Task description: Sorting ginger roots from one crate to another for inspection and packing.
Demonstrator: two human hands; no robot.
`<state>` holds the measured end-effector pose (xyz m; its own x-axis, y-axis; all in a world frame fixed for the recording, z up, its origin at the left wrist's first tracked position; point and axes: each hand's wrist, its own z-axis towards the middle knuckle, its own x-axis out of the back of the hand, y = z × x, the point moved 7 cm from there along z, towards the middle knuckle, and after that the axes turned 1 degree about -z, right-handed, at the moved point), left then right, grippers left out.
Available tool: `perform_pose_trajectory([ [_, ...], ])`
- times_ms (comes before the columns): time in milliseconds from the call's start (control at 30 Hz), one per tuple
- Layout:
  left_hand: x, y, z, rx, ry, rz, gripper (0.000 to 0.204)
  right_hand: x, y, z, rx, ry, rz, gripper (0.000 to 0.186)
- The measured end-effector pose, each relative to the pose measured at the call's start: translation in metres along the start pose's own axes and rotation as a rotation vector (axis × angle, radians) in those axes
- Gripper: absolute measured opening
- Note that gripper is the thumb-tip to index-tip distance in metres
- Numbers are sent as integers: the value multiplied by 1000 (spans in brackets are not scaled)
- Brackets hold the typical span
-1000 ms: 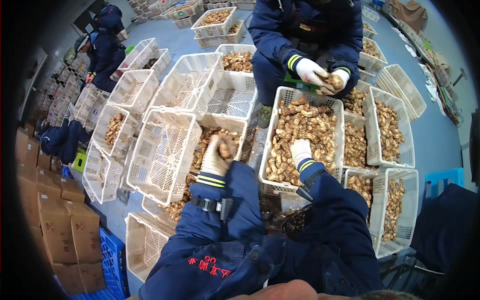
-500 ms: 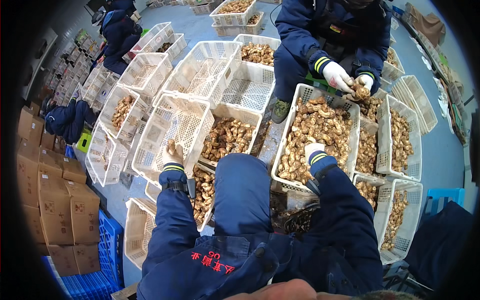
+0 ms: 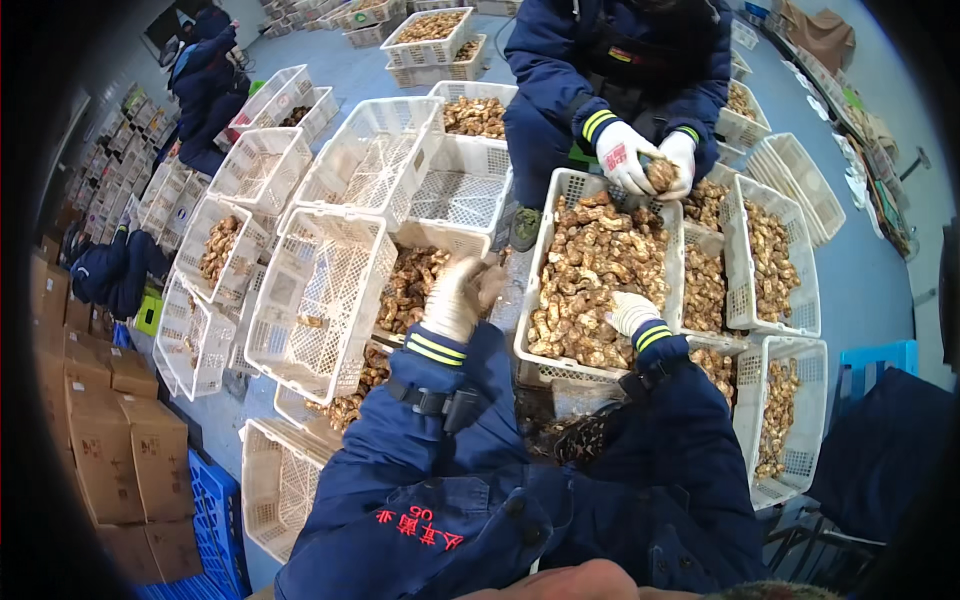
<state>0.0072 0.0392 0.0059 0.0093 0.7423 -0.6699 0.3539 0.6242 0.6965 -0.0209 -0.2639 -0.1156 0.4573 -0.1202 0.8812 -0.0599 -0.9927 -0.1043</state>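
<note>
My left hand (image 3: 460, 295), in a white glove, is over my left knee, between two crates. Motion smears its fingers, so what they hold cannot be made out. At the right, my gloved right hand (image 3: 632, 312) lies on the heap in a full white crate (image 3: 530, 300), fingers curled round a knobbly brown-and-white mushroom (image 3: 601, 303). Left of my left hand, a tilted white crate (image 3: 262, 335) contains a lone mushroom piece (image 3: 311, 321). Darker mushrooms (image 3: 410, 285) fill the crate behind my left hand.
Opposite, a co-worker's gloved hands (image 3: 640, 160) hold a mushroom (image 3: 661, 175) above the full crate's far end. More mushroom crates (image 3: 775, 260) line the right side. Crates without mushrooms (image 3: 370, 160) stack at the back left. Cardboard boxes (image 3: 125, 450) and blue plastic crates (image 3: 218, 525) stand left.
My left hand has left the tilted crate, moving right over my knee; a mushroom piece now lies in that crate. My right hand stays at the heap. The view has shifted somewhat.
</note>
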Motion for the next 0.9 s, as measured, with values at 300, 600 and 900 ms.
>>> perform_pose_trajectory([
  [300, 3, -201, -9, 526, -149, 221, 50, 2, 28, -44, -79, 189, 340, 58],
  [600, -24, -180, -16, 489, -308, 252, 58, 5, -33, -99, -6, 112, 1840, 63],
  [900, -26, -180, -20, 586, -280, 90, 40, 7, -78, -116, 182, -28, 1679, 48],
])
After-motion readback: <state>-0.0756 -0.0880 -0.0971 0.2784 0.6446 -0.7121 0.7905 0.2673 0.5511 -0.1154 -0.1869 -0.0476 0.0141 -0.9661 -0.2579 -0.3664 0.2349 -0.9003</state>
